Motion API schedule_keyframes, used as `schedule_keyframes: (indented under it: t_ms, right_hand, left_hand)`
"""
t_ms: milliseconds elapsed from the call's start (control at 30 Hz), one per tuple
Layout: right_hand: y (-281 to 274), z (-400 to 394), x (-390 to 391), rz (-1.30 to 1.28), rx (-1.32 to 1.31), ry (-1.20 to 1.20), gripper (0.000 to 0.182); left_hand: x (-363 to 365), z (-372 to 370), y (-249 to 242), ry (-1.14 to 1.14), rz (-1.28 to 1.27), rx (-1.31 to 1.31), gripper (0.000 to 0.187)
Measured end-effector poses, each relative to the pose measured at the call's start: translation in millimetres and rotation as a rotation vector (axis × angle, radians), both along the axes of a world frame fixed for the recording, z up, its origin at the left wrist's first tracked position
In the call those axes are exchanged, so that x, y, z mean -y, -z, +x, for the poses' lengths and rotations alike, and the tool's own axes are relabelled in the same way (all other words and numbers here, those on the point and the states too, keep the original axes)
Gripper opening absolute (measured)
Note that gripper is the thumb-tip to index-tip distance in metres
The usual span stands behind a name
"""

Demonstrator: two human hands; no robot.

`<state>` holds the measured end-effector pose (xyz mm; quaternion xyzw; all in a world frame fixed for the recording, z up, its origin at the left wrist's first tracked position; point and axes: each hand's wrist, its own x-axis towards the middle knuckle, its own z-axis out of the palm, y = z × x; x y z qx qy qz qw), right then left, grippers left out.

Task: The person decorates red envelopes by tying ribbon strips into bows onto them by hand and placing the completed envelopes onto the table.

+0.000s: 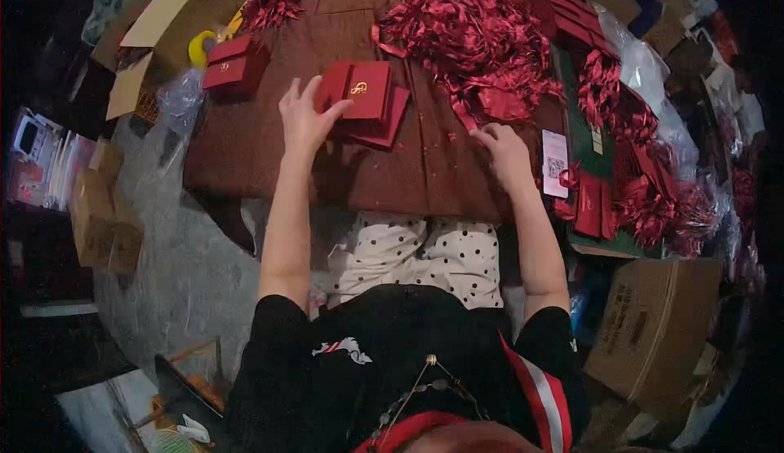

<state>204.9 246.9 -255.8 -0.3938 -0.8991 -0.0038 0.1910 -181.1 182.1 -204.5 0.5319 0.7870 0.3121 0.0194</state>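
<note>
A red gift box (359, 89) with a gold emblem lies on the brown cloth, on top of other flat red pieces (396, 118). Beside its left edge is my left hand (306, 122), fingers spread, with the thumb touching the box's lower left corner. My right hand (502, 151) has its fingertips pinched at the end of a red ribbon (463, 115). That ribbon runs up into a big heap of shiny red ribbons (469, 32). How firmly the fingertips grip it is hard to see.
Another red box (235, 66) stands at the left table edge near yellow tape (198, 48). Right of my right hand lies a white card with a QR code (555, 163). More ribboned red pieces (594, 206) lie on the right. Cardboard boxes (653, 326) stand around the table.
</note>
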Motion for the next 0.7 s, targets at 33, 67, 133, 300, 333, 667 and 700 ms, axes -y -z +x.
schedule_keyframes:
  t_ms: [33,67,133,300,333,667,700]
  right_hand:
    - [0.1,0.8,-3.1,-0.052,0.076,0.007,0.046]
    - [2.1,4.3,0.2,-0.056,0.023,-0.001,0.039]
    - [13.8,9.2,-1.8,-0.150,-0.084,-0.059,0.036]
    - [20.7,18.6,-8.8,-0.175,0.006,-0.152,0.026]
    - [13.6,12.0,-3.2,-0.177,0.005,-0.201,0.026]
    - [23.9,-12.5,66.7,-0.281,-0.238,-0.302,0.024]
    - [22.6,-18.7,74.0,-0.315,-0.337,-0.281,0.023]
  left_hand:
    - [-1.1,3.4,-3.1,0.056,-0.006,-0.102,0.083]
    - [-1.5,7.6,-4.8,0.115,-0.010,-0.202,0.082]
    - [-1.6,16.4,-6.5,0.260,-0.047,-0.305,0.081]
    - [-11.7,44.0,18.8,0.509,0.019,-0.402,0.080]
    - [-14.2,44.8,32.9,0.525,0.016,-0.426,0.076]
    - [20.7,34.3,39.0,0.489,0.455,-0.462,0.032]
    - [28.5,31.4,22.1,0.397,0.551,-0.429,0.030]
